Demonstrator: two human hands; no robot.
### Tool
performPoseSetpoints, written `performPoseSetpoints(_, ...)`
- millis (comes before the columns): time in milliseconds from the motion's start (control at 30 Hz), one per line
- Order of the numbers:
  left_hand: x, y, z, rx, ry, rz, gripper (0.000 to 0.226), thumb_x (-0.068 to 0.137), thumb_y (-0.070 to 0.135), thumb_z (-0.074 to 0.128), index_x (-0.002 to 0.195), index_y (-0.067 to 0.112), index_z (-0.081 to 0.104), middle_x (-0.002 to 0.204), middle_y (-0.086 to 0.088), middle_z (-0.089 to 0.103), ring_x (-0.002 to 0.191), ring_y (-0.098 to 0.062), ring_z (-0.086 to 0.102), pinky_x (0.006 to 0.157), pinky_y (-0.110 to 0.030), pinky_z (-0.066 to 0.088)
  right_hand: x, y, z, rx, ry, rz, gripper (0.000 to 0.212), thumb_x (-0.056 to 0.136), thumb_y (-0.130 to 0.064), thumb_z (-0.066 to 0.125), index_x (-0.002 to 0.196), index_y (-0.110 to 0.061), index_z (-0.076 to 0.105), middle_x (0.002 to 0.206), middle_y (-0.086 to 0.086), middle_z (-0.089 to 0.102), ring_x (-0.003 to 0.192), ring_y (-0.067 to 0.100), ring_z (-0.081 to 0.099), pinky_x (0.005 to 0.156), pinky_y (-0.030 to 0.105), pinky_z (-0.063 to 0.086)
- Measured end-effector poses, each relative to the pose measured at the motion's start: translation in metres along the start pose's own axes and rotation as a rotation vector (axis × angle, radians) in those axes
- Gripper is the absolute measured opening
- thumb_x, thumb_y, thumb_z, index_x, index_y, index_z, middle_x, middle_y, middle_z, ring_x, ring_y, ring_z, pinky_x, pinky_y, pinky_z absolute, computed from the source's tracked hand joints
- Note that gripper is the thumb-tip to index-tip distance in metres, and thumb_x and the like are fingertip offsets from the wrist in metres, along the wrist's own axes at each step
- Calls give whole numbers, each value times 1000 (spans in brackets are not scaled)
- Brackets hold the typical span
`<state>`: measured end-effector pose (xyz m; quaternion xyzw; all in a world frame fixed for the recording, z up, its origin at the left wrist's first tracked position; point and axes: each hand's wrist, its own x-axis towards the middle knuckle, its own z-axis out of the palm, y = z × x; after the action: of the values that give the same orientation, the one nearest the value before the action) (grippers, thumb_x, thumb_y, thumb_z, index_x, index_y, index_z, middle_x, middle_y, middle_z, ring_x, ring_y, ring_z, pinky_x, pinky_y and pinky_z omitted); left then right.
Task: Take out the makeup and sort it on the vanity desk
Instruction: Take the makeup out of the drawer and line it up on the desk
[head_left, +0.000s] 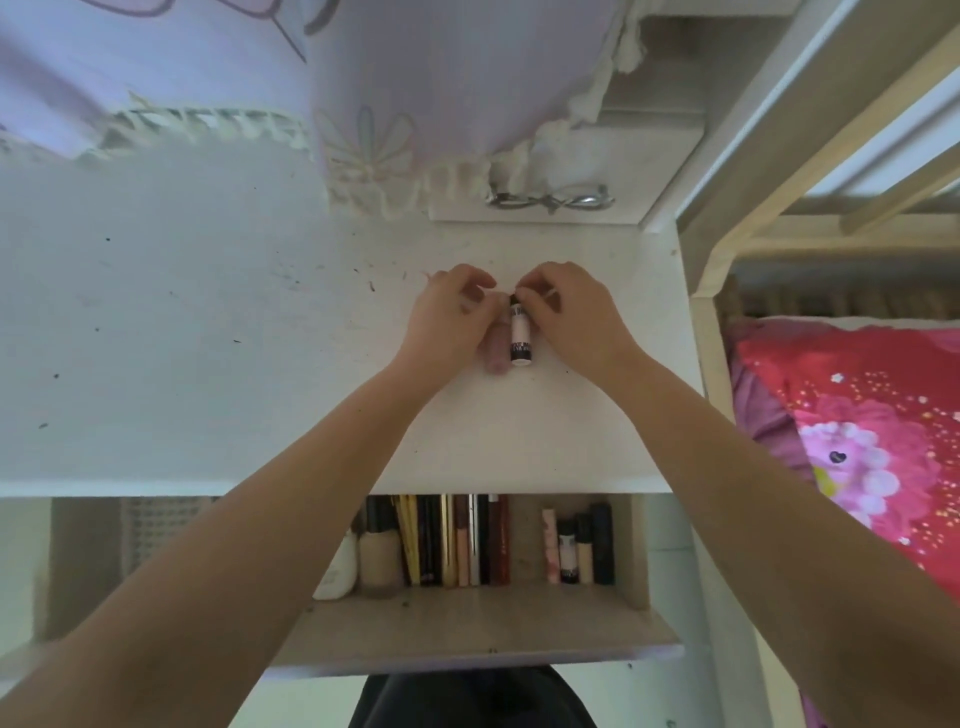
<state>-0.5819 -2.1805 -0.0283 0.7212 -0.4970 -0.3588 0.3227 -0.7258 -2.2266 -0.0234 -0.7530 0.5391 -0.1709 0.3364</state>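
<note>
Two small makeup tubes lie side by side on the white vanity desk (208, 322). A white tube with a black cap and black lettering (520, 339) lies to the right, and my right hand (571, 317) pinches its far end with curled fingers. A pale pink tube (496, 353) lies to its left, partly under my left hand (449, 317), whose curled fingers touch its far end. Below the desk edge an open drawer (467, 623) holds more makeup: foundation bottles (379, 558), several pencils and lip glosses (457, 540), and several short tubes (576, 545).
A lilac floral cloth with white trim (415, 104) hangs over the desk's back. A small upper drawer with a silver bow handle (550, 198) sits behind the hands. A wooden bed frame (727, 249) and a pink floral pillow (857, 441) stand to the right.
</note>
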Motion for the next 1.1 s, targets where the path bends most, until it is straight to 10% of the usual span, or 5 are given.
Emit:
performPoseSetpoints(200,-77,-6,-7,1,162,104,7,92,25,51,99,25,52,90,10,53,70,4,50,62,-7,39,-69,8,-17,162,72,54,20,97,-19,48,115,-17,55,107,2,56,76,8,61,68,18,52)
performPoseSetpoints(333,-182,-45,15,43,-128,112,9,89,35,42,88,41,49,70,16,54,63,3,53,53,-9,39,-169,27,-1,203,-76,-25,16,96,-13,47,99,-27,56,82,-4,61,69,4,59,63,8,46)
performPoseSetpoints(467,-203,-84,58,378,-391,46,37,94,21,44,131,22,48,116,1,55,105,-15,55,79,-17,40,-209,59,42,-188,-516,31,31,99,-19,40,128,-13,51,126,5,55,106,21,59,91,27,46)
performPoseSetpoints(767,-152,-93,112,884,-282,-56,59,95,14,40,148,9,15,145,-20,31,124,-35,44,78,-41,49,-181,81,84,-462,-569,95,39,83,-1,62,120,-3,49,123,18,48,85,33,61,75,37,53)
performPoseSetpoints(1100,-179,-87,95,508,-153,5,45,95,17,47,137,13,31,111,-12,57,81,-25,60,58,-29,39,-200,67,71,-369,-433,-41,18,95,-11,47,113,-11,43,99,11,63,81,26,62,64,33,49)
